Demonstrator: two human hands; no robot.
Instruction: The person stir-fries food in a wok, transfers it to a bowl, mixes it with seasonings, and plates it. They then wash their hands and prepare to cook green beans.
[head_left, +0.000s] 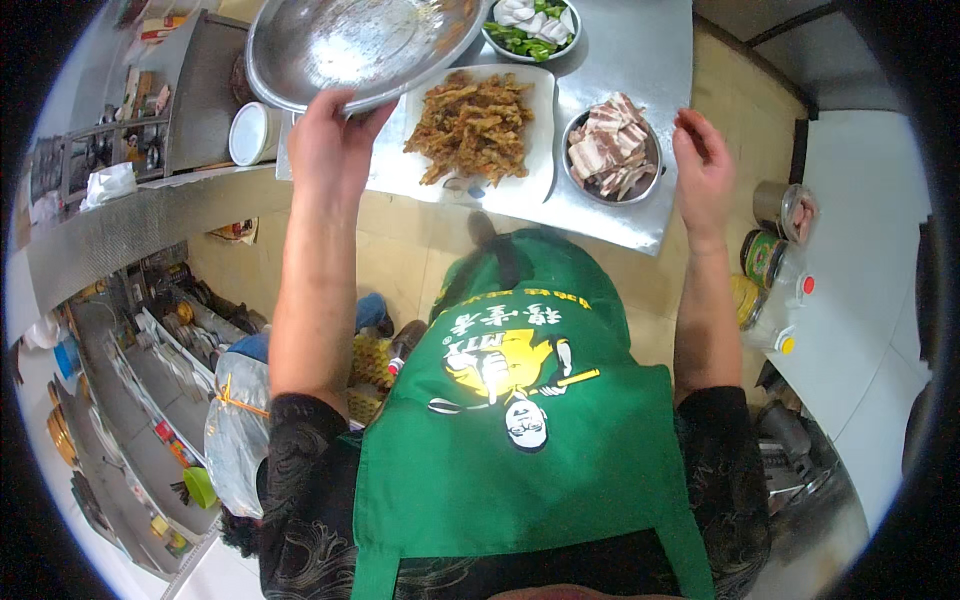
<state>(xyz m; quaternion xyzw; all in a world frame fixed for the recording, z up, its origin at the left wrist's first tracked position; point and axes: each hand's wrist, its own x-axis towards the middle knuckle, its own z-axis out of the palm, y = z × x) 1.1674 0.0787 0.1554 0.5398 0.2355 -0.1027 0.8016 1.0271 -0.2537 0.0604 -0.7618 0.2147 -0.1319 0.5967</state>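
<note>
My left hand (336, 139) grips the near rim of a large round metal basin (352, 45), raised and tilted at the upper left. A few brown scraps cling to its inside. Beside it, a white plate (541, 142) bears a heap of browned fried strips (472, 127). My right hand (703, 161) is held just right of a metal bowl of sliced pork belly (611, 150), fingers curled, with nothing visible in it; the thumb and fingertips are slightly apart. Behind the plate stands a metal bowl with green peppers and white slices (532, 28).
The metal table's front edge (637, 241) runs before me. A white lidded tub (251, 133) stands at the left near a metal counter. Right, several jars and bottles stand along a pale surface (855, 300). Shelves with dishes (142, 382) are low at the left.
</note>
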